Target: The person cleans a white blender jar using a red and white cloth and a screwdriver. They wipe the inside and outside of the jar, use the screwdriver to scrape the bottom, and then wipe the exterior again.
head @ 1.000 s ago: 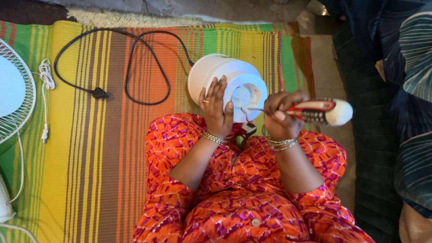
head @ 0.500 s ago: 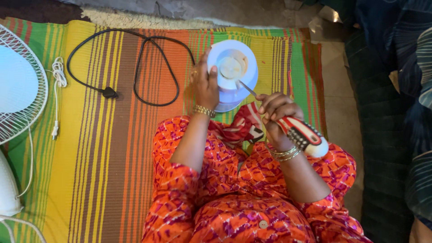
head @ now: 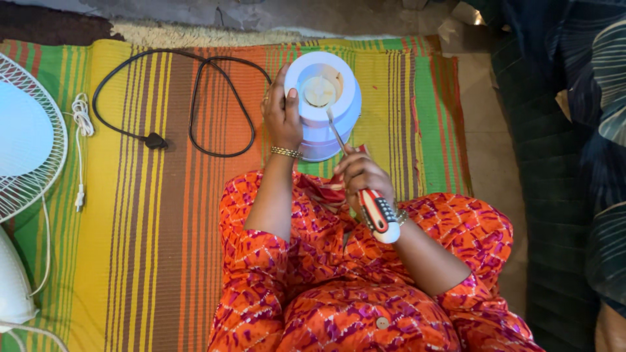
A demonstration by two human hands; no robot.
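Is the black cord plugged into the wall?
No, the black cord lies looped on the striped mat, and its plug rests loose there, not in any socket.

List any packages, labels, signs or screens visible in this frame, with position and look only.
None in view: no package, label, sign or screen shows.
The left hand steadies a white cylindrical appliance body on the striped mat.
The right hand holds a red-handled screwdriver, tip at the body's top.
A white fan stands at the left edge.
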